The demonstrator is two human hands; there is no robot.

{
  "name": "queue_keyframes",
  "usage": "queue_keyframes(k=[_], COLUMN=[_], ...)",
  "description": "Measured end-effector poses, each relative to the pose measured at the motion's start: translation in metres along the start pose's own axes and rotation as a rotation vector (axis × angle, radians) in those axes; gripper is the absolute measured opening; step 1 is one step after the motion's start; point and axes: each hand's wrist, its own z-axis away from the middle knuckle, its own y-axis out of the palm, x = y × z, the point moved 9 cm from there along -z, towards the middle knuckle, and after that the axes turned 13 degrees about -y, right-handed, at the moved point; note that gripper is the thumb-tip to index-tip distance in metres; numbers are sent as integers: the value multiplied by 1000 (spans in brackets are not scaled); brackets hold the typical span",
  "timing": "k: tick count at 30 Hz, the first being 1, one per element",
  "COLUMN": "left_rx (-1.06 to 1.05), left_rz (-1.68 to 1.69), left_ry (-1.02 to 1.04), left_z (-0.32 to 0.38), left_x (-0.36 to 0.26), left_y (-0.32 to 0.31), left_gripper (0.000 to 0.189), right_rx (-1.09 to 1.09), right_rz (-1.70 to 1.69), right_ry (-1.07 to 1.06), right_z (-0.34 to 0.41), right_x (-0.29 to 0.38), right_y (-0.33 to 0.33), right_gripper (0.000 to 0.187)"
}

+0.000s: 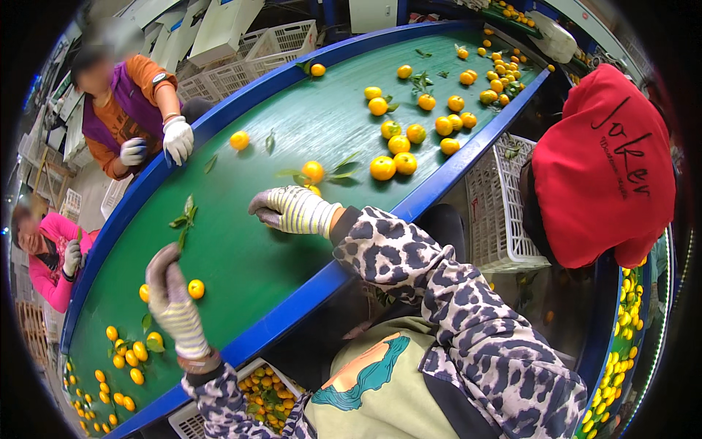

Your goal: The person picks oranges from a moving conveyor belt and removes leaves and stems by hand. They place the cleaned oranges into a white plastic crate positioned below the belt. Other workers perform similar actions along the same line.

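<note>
My left hand [174, 307], in a striped glove with a grey palm, is above the green conveyor belt [236, 263]. A leafy sprig [186, 219] has its lower end at the fingertips; whether they pinch it is unclear. Mandarins flank this hand, one mandarin [196, 288] just to its right. My right hand [296, 210], gloved alike, reaches over the belt with bent fingers. A bit of orange shows under it, but the glove hides any grip. Just beyond lie a mandarin with long leaves [312, 172] and another mandarin [313, 190], partly covered by the glove.
Blue rails [296, 324] edge the belt. Loose mandarins [399, 144] lie toward its far right and near left. A crate of mandarins [269, 392] stands below me; a white crate [496, 208] is at right. Two gloved people [131, 110] face me; a red-hooded person [603, 164] is at right.
</note>
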Motion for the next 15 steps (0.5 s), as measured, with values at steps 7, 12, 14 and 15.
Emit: queue_keyframes(k=[7,12,14,15], left_rx=[401,394,367,388], left_rz=[109,145,110,157], left_ry=[-305,-565,-588,-544], left_z=[9,21,22,20], left_x=[42,70,73,65], left_y=[97,110,107,114], left_gripper=[18,17,17,16], right_rx=[28,20,36,55], right_rz=[-17,14,44,35], right_ry=[112,127,84,33], right_z=[-5,-9,-12,-13], right_x=[-5,2,9,14], right_y=[4,-5,-8,-11], right_gripper=[18,20,19,19])
